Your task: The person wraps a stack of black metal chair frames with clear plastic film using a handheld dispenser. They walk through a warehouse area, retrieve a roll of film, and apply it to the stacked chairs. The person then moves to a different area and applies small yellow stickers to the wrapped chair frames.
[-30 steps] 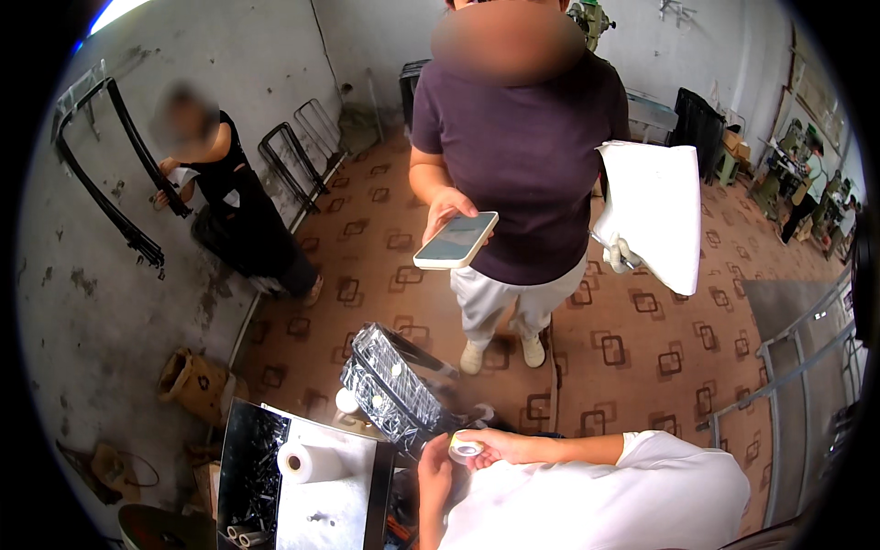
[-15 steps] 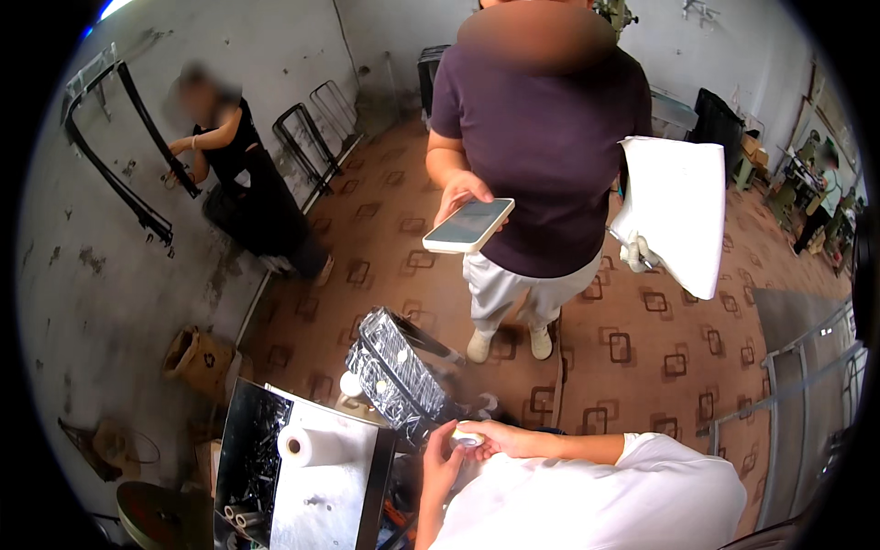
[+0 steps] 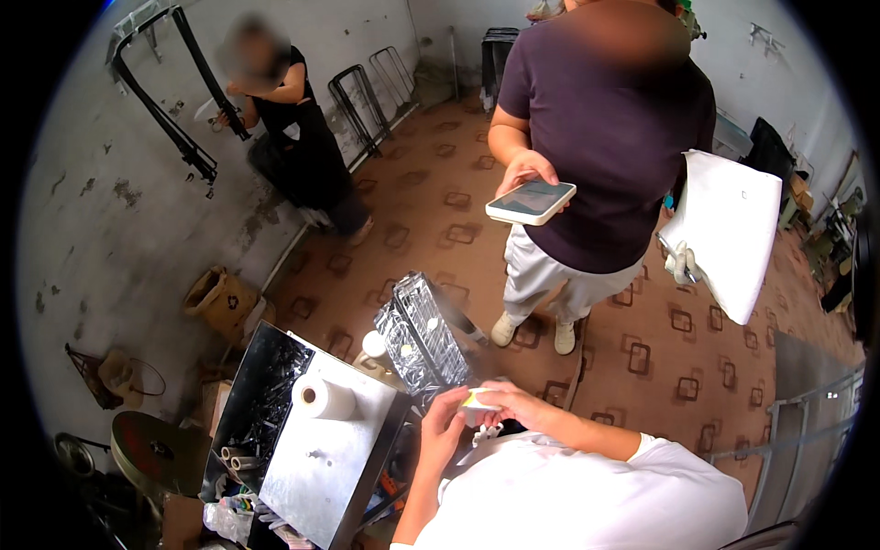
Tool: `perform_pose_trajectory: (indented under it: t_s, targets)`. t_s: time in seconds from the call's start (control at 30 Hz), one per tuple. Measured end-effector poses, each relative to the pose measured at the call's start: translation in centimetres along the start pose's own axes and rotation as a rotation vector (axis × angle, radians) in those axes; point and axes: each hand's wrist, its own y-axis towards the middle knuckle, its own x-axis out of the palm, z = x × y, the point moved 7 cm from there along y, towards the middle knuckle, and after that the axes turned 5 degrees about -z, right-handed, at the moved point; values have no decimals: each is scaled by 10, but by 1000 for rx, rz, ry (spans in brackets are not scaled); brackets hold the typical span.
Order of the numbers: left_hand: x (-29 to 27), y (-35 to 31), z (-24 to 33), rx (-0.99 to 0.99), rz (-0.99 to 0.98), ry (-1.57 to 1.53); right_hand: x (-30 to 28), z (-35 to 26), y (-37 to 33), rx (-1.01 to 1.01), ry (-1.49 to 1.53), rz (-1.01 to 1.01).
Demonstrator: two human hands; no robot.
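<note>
In front of my white shirt, both hands come together over a small white and yellow roll, which looks like tape. My right hand grips it from the right, fingers bent over its top. The fingers of my left hand curl against its left side. A bundle wrapped in clear film, with a black frame around it, stands just beyond my hands. To the left is a metal-topped bench, and a roll of white film sits on it.
A person in a dark shirt stands opposite, holding a phone and a white sheet. A black tray of dark small parts edges the bench. Another person works at a wall-hung black frame.
The view has shifted, so the room appears farther right. My hands have risen with the roll, and my right fingers now cover more of it. The person at the wall has raised an arm.
</note>
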Motion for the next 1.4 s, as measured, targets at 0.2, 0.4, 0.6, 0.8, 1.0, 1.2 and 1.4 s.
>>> perform_pose_trajectory:
  t_s: [0.2,0.4,0.6,0.8,1.0,1.2,1.4]
  targets:
    - [8,-8,155,558,116,342,51,-146,-47,-545,-454,-31]
    - [33,-65,292,1367,284,317,129,-244,-164,-1478,-1046,122]
    - [42,-110,327,1588,502,695,170,-239,-208,-1686,-1442,398]
    - [44,-120,334,1676,620,655,172,-233,-207,-1702,-1433,329]
    - [43,-124,327,1738,575,728,161,-241,-198,-1687,-1247,212]
    - [2,-11,196,928,403,575,34,-186,-2,-838,-774,117]
    - [-49,27,-32,96,403,574,-63,-25,116,-361,-132,98]
